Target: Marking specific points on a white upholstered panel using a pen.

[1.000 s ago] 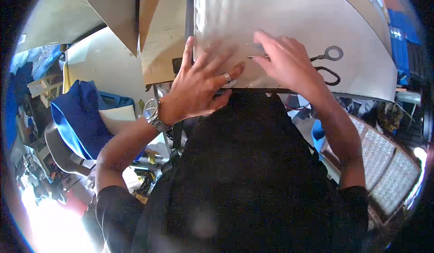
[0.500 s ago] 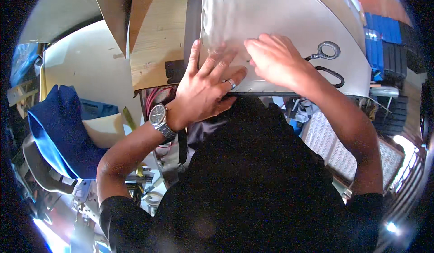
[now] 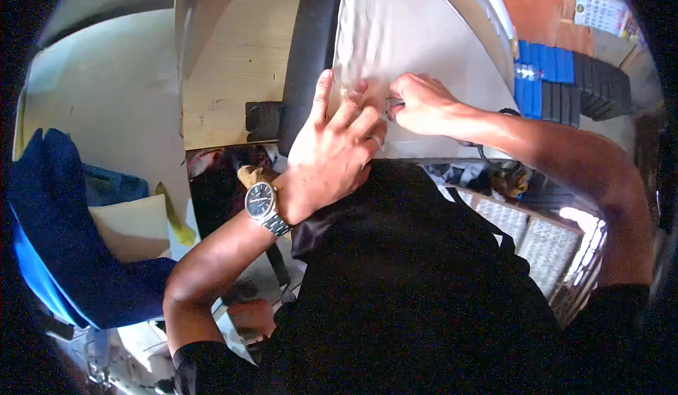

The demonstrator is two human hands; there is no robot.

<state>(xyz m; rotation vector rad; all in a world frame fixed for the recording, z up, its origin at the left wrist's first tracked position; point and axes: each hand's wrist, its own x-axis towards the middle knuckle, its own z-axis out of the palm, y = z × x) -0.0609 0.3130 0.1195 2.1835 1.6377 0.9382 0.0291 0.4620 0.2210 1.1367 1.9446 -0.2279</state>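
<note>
My left hand [image 3: 337, 137] presses palm down on a pale, glossy sheet [image 3: 438, 35], its fingers spread beside a puckered edge. A ring is on one finger and a metal watch [image 3: 260, 199] on the wrist. My right hand [image 3: 422, 105] is closed in a pinch on a thin dark piece [image 3: 395, 102], too small to name exactly, just right of the left fingertips. Scissors with black handles [image 3: 484, 156] lie on the sheet, mostly hidden by my right forearm. A dark strip [image 3: 307, 63] runs along the sheet's left side.
Left of the sheet is a light wooden board [image 3: 226, 70] with a dark block [image 3: 263, 120] on it. Dark blue fabric [image 3: 70, 254] and a cream pad [image 3: 131, 227] lie at the far left. Blue blocks [image 3: 547, 63] and black blocks [image 3: 600, 84] line the right.
The view has shifted, and the scissors are now mostly behind my right forearm. My right hand has turned, showing the thin dark piece in its pinch. My left hand stays on the sheet.
</note>
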